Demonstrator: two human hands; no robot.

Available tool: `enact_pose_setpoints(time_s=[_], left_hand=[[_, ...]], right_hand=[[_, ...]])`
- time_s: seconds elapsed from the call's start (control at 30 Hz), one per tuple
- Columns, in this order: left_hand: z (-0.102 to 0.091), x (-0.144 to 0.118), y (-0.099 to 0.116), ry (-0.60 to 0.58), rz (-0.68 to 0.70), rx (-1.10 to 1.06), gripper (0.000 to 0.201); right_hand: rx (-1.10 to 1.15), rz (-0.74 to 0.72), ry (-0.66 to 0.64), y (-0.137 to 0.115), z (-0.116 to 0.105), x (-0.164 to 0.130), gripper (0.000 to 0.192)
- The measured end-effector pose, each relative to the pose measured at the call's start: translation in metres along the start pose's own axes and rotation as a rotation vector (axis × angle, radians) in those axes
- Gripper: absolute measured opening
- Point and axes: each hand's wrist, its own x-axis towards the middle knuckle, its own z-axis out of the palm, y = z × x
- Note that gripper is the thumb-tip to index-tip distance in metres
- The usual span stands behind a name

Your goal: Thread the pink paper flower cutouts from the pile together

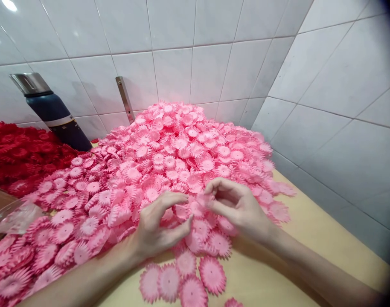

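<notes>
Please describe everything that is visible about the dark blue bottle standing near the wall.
The dark blue bottle stands at the far left, close to the white tiled wall, and appears tilted in this view. Its body looks like dark blue metal or plastic, with a pale band around the middle bearing small, unreadable print. The top is a wide, shiny silver cap. Its base is hidden behind the red flower pieces, with the pink flower heap to its right. No hand touches it.
</notes>
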Motion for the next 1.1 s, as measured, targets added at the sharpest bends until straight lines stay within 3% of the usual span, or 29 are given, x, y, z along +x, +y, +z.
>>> enact_pose_setpoints(time_s=[0.13,0.2,0.33,0.6,0.8,0.97,1.1], left_hand=[[-0.001,-0.004,-0.002,-0.063,-0.206,-0.027,0.054],[0.001,-0.007,-0.004,-0.075,-0.251,-0.109,0.061],[0.003,-0.01,-0.008,-0.057,-0.22,-0.235,0.062],[0.002,-0.008,-0.007,-0.085,-0.26,-0.251,0.057],[0.001,-0.001,-0.003,-0.046,-0.377,-0.159,0.035],[0.0,0.004,-0.003,0.036,-0.452,-0.139,0.029],[-0.001,0.006,-0.004,0.055,-0.429,-0.129,0.034]], right_hand=[[0.059,-0.016,0.297,0.0,-0.008,0.006,0.013],[0.044,-0.042,0.36,0.0,-0.011,0.009,0.02],[0.021,-0.036,0.295,0.001,-0.009,0.008,0.024],[-0.042,-0.033,0.19,-0.001,-0.004,0.003,0.016],[-0.072,0.02,0.124,-0.011,-0.006,0.002,0.018],[-0.13,0.002,0.062,-0.028,-0.003,0.007,0.03],[-0.173,0.04,-0.151,-0.047,-0.004,0.023,0.05]])
